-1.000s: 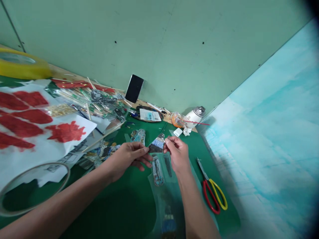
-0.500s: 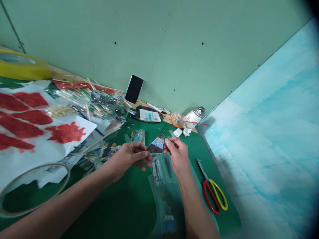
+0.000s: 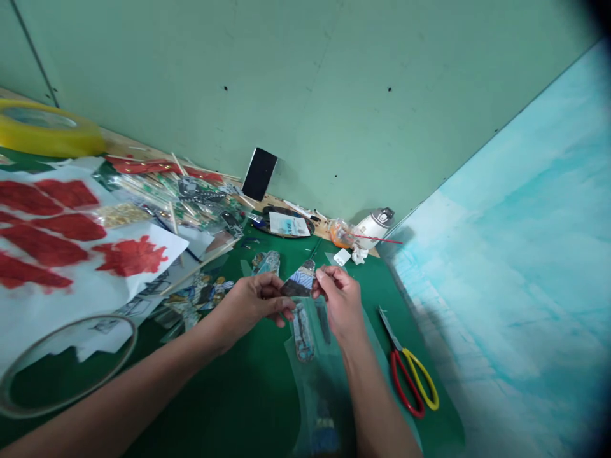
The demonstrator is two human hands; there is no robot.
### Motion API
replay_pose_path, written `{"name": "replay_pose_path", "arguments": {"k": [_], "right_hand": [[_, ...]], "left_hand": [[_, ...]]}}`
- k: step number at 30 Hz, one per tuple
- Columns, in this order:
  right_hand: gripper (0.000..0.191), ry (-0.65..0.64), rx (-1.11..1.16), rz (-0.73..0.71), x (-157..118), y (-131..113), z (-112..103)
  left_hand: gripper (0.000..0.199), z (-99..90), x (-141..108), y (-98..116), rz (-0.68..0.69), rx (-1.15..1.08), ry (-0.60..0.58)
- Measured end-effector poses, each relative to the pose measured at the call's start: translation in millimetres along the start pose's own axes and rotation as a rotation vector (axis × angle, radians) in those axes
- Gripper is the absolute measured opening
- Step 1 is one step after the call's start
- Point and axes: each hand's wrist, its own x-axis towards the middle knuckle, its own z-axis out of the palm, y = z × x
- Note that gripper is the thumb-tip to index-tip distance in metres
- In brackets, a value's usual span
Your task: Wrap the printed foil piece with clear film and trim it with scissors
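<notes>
Between my two hands is a small painted paper cut-out (image 3: 301, 281), roughly triangular, dark along the bottom with blue-and-white patterning above. My right hand (image 3: 342, 296) pinches its right edge between thumb and fingers. At its lower left corner, the curled fingers of my left hand (image 3: 252, 302) hold it, with the thumb lowered. Below them lies a clear plastic sheet (image 3: 305, 388), on which sit a long rounded painted piece (image 3: 303, 334) and a narrow dark piece (image 3: 323, 321). Another painted cut-out (image 3: 267, 262) rests just beyond my left hand.
Scissors (image 3: 405, 369) with red and yellow handles lie at right. Red-painted paper (image 3: 128, 254), bundled sticks (image 3: 147, 191), yellow tape (image 3: 52, 130) and a tape ring (image 3: 131, 343) are at left. Against the wall stand a phone (image 3: 259, 173) and a white bottle (image 3: 375, 227).
My left thumb has dropped a little away from the cut-out's corner. The right hand keeps its pinch, and the whole view has shifted slightly.
</notes>
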Motion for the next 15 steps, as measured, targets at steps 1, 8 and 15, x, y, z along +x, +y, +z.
{"name": "replay_pose_path", "arguments": {"k": [1, 8, 15], "right_hand": [[0.015, -0.002, 0.003, 0.001, 0, 0, 0], [0.014, -0.03, 0.053, -0.007, 0, -1, 1], [0.013, -0.069, 0.061, -0.004, -3, -6, 2]], "left_hand": [[0.039, 0.5, 0, 1, 0.002, -0.009, 0.004], [0.042, 2.1, -1, 6, 0.028, -0.035, 0.041], [0.037, 2.7, -5, 11, 0.024, -0.056, 0.059]]}}
